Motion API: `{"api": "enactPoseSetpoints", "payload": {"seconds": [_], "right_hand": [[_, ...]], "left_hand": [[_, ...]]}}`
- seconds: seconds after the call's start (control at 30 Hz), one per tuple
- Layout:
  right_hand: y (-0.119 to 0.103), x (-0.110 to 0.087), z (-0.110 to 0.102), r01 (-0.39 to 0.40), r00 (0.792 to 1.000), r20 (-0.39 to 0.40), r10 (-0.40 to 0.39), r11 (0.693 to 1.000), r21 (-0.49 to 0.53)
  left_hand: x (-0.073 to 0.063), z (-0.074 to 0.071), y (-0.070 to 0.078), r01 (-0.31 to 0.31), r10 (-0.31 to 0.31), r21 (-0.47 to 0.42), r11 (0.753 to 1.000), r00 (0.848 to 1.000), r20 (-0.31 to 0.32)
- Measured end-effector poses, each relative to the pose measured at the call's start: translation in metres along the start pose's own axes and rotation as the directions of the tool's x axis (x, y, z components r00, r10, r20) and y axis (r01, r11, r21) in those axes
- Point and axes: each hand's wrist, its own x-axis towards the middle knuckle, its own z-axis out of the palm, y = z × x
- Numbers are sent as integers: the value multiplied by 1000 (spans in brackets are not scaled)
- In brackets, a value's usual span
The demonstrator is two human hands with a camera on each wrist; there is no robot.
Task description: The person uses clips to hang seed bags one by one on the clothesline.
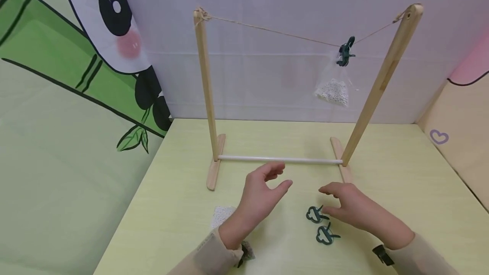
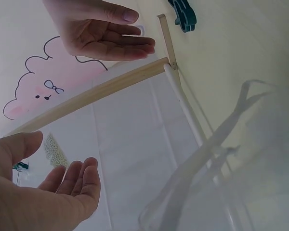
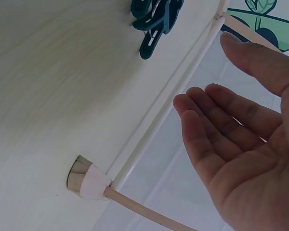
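Note:
Above the table my left hand (image 1: 261,192) is raised with its fingers loosely bent and nothing in its grasp. My right hand (image 1: 349,205) hovers likewise beside two dark green clips, an upper clip (image 1: 314,214) and a lower clip (image 1: 325,235); its thumb is near the upper one. A third green clip (image 1: 346,51) holds a clear bag of white beads (image 1: 333,91) on a sagging string (image 1: 271,31). Partly hidden by my left forearm, another bag of white beads (image 1: 221,215) lies on the table. In the right wrist view, the right palm (image 3: 245,159) is bare.
The string runs between a left wooden post (image 1: 206,84) and a right wooden post (image 1: 382,84). A white rod (image 1: 280,159) joins their feet. Behind stands a pale curtain (image 1: 275,84). A clear plastic bag (image 2: 260,159) fills the right of the left wrist view.

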Motion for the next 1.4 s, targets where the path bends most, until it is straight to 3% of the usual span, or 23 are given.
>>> {"api": "enactPoseSetpoints", "payload": {"seconds": [0.37, 0.63, 0.77, 1.4], "right_hand": [[6, 2, 17, 17, 999, 46, -13, 997, -78], [5, 4, 22, -88, 991, 102, 92, 995, -41], [7, 6, 27, -104, 987, 114, 111, 992, -67], [16, 9, 30, -25, 994, 101, 36, 994, -109]], "left_hand": [[-5, 11, -4, -26, 27, -11, 1000, 999, 27], [-9, 19, -6, -13, 13, -3, 1000, 999, 47], [-10, 23, -8, -6, 6, -4, 1000, 999, 48], [-8, 33, -11, 35, -37, 30, 999, 996, 83]]}}
